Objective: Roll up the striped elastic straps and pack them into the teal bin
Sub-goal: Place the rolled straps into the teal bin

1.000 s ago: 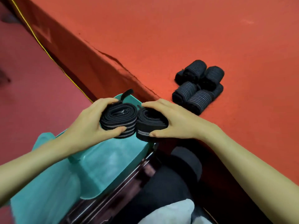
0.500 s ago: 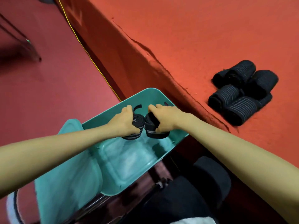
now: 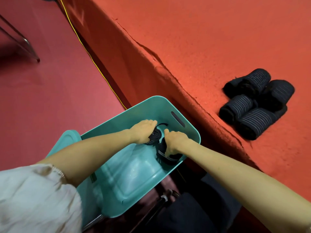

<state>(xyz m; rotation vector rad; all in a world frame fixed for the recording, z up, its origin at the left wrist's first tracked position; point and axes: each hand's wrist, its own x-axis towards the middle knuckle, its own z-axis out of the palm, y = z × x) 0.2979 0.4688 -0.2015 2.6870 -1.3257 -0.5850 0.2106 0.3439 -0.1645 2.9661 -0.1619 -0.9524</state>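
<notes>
Both my hands reach down inside the teal bin (image 3: 193, 132), near its far right corner. My left hand (image 3: 143, 132) grips a rolled black strap with thin grey stripes (image 3: 155, 135), its loose tail curling up behind. My right hand (image 3: 175, 142) grips a second rolled striped strap (image 3: 165, 157), which sits low against the bin's right wall. The two rolls lie side by side, close to the bin's floor. My fingers hide much of each roll.
Several black striped rolled sleeves (image 3: 255, 105) lie in a cluster on the red-covered table (image 3: 210, 39) at the right. A teal lid (image 3: 69, 137) lies beside the bin on the left. A metal chair leg (image 3: 25, 42) stands on the red floor at upper left.
Both hands have carried the two rolled straps from above the bin's rim down into the bin. The camera has tilted and moved closer over the bin.
</notes>
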